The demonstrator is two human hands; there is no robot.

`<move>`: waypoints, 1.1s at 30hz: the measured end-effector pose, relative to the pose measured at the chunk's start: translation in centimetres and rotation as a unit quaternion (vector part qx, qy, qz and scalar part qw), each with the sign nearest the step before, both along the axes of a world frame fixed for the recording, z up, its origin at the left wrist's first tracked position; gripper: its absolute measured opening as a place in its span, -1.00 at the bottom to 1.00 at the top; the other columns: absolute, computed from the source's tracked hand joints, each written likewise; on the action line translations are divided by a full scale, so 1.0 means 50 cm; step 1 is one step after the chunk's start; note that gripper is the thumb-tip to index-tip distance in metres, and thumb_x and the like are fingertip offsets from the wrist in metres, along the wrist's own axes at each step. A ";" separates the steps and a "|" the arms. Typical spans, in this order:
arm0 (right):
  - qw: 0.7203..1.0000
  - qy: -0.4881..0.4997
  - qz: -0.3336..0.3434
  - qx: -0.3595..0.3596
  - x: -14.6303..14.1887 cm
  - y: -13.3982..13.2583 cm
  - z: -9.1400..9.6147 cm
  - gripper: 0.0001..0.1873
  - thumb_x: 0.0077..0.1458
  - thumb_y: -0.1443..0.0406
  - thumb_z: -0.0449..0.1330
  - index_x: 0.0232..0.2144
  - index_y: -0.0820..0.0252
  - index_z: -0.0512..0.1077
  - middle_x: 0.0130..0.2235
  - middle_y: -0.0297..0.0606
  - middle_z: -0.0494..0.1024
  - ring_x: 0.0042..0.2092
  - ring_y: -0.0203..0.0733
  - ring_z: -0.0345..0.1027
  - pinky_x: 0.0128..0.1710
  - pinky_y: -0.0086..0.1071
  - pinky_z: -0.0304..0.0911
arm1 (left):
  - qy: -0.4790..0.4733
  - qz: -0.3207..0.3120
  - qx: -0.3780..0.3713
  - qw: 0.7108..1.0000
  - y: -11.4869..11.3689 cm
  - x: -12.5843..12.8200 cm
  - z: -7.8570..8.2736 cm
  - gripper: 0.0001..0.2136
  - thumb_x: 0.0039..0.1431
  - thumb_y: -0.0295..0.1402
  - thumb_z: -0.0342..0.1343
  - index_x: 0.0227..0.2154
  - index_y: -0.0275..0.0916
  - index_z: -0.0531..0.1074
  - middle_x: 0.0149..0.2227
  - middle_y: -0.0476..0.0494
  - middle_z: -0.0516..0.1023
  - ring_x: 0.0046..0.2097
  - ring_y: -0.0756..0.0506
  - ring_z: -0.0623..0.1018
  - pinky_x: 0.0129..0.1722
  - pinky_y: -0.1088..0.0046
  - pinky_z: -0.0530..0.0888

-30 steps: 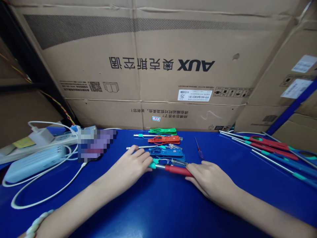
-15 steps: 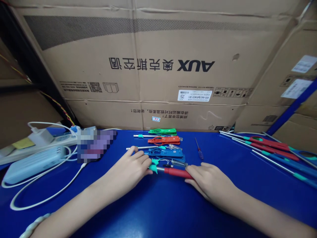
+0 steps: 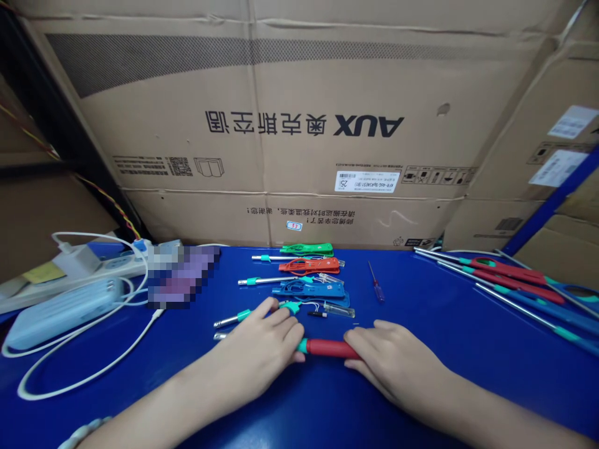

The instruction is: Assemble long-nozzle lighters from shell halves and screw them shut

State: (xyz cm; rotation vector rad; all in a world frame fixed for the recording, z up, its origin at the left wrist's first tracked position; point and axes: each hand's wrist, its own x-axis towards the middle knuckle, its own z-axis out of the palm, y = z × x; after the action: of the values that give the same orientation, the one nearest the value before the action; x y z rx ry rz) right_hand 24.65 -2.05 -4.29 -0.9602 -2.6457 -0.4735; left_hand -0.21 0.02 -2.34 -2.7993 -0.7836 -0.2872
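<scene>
Both hands are on a long-reach lighter with a red handle (image 3: 327, 348), held low over the blue table. My left hand (image 3: 269, 343) wraps around its metal tube beside the teal collar (image 3: 302, 345), and the tube's tip (image 3: 219, 336) sticks out to the left. At the other end, my right hand (image 3: 390, 355) grips the red handle and hides its end. Just beyond the hands lie another metal tube (image 3: 227, 322) with teal pieces, a clear fuel tank (image 3: 339, 309) and a small black igniter part (image 3: 316, 313).
Behind are blue (image 3: 311, 290), orange-red (image 3: 311, 266) and green (image 3: 306, 249) handle shells with tubes. A small purple screwdriver (image 3: 378, 290) lies right of them. Several long lighters (image 3: 519, 272) rest far right. A power bank (image 3: 65, 312), cables and a pixelated phone-like object (image 3: 185, 274) occupy the left.
Both hands have come nearer to me with the lighter. Its teal collar now sits against the red handle, where bare metal showed before. The tube behind is more exposed.
</scene>
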 end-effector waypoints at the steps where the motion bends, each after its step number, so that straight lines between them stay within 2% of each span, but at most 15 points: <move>1: 1.000 0.001 0.003 0.006 -0.002 -0.002 -0.002 -0.80 0.31 0.32 -0.04 -0.41 0.15 0.23 -0.51 -0.38 0.47 -0.55 -0.22 0.33 -0.45 -0.34 0.10 | 0.002 0.000 0.006 1.000 -0.003 0.004 -0.005 -0.80 0.36 -0.40 -0.10 -0.40 -0.25 0.31 -0.39 -0.09 0.43 -0.34 -0.15 0.37 -0.19 0.28 0.18; 9: 0.999 -0.032 0.010 0.033 -0.009 -0.011 -0.018 -0.88 0.26 0.32 0.05 -0.37 0.18 0.25 -0.48 -0.32 0.51 -0.53 -0.20 0.36 -0.42 -0.34 0.19 | 0.026 0.002 0.061 0.998 -0.021 0.017 -0.021 -0.91 0.24 -0.45 0.04 -0.39 -0.27 0.33 -0.40 -0.12 0.44 -0.34 -0.17 0.38 -0.10 0.20 0.19; 12: 0.998 -0.037 0.014 0.052 -0.011 -0.014 -0.020 -0.89 0.23 0.41 0.01 -0.36 0.21 0.28 -0.43 -0.23 0.54 -0.50 -0.18 0.39 -0.42 -0.34 0.20 | 0.019 0.002 0.013 1.000 -0.026 0.019 -0.021 -0.90 0.25 -0.47 0.02 -0.40 -0.26 0.33 -0.41 -0.10 0.44 -0.36 -0.16 0.39 -0.10 0.20 0.20; 16: 0.995 -0.038 0.031 0.086 -0.014 -0.020 -0.013 -0.81 0.13 0.53 -0.04 -0.32 0.28 0.34 -0.41 -0.15 0.55 -0.48 -0.16 0.40 -0.44 -0.32 0.18 | 0.000 0.003 -0.085 0.996 -0.031 0.017 -0.008 -0.88 0.27 -0.47 -0.01 -0.41 -0.24 0.31 -0.42 -0.05 0.43 -0.38 -0.14 0.40 -0.14 0.22 0.20; 18: 0.994 -0.046 0.036 0.096 -0.014 -0.023 -0.006 -0.77 0.10 0.55 -0.05 -0.27 0.34 0.36 -0.40 -0.11 0.55 -0.46 -0.13 0.41 -0.44 -0.31 0.18 | -0.004 0.005 -0.109 0.994 -0.033 0.015 0.000 -0.88 0.27 -0.46 -0.01 -0.40 -0.24 0.30 -0.42 -0.05 0.43 -0.39 -0.14 0.39 -0.14 0.22 0.20; 22: 0.991 -0.075 0.039 0.100 -0.013 -0.028 0.002 -0.72 0.06 0.55 -0.05 -0.22 0.40 0.38 -0.37 -0.04 0.56 -0.44 -0.10 0.43 -0.43 -0.28 0.19 | 0.001 0.009 -0.088 0.996 -0.037 0.017 0.002 -0.91 0.24 -0.47 0.03 -0.39 -0.25 0.32 -0.42 -0.06 0.43 -0.38 -0.16 0.39 -0.10 0.19 0.19; 26: 0.993 -0.062 0.026 0.094 -0.013 -0.030 -0.002 -0.73 0.02 0.57 -0.04 -0.28 0.33 0.38 -0.39 -0.10 0.55 -0.46 -0.12 0.42 -0.45 -0.29 0.17 | 0.007 0.017 -0.024 1.000 -0.039 0.024 -0.014 -0.94 0.20 -0.46 0.09 -0.40 -0.27 0.37 -0.42 -0.09 0.44 -0.36 -0.19 0.40 -0.06 0.16 0.18; 28: 0.994 -0.058 0.027 0.090 -0.014 -0.029 -0.004 -0.74 0.03 0.56 -0.04 -0.31 0.30 0.37 -0.40 -0.12 0.55 -0.47 -0.14 0.41 -0.45 -0.30 0.17 | 0.008 0.023 -0.016 1.000 -0.040 0.026 -0.021 -0.93 0.20 -0.45 0.09 -0.41 -0.27 0.37 -0.43 -0.10 0.44 -0.37 -0.19 0.40 -0.05 0.15 0.19; 33: 0.988 -0.107 0.039 0.108 -0.016 -0.028 0.005 -0.73 0.08 0.52 -0.04 -0.19 0.41 0.39 -0.38 -0.05 0.55 -0.44 -0.10 0.41 -0.41 -0.25 0.18 | -0.005 0.014 -0.098 0.995 -0.044 0.023 -0.011 -0.91 0.26 -0.43 0.05 -0.39 -0.25 0.35 -0.44 -0.05 0.43 -0.38 -0.13 0.41 -0.04 0.21 0.19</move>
State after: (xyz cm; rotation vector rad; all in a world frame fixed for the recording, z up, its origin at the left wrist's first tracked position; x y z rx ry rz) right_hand 23.86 -3.45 -4.04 -0.7743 -2.7329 -0.8673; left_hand 0.96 -2.19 -2.89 -2.9679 -0.8989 -0.2313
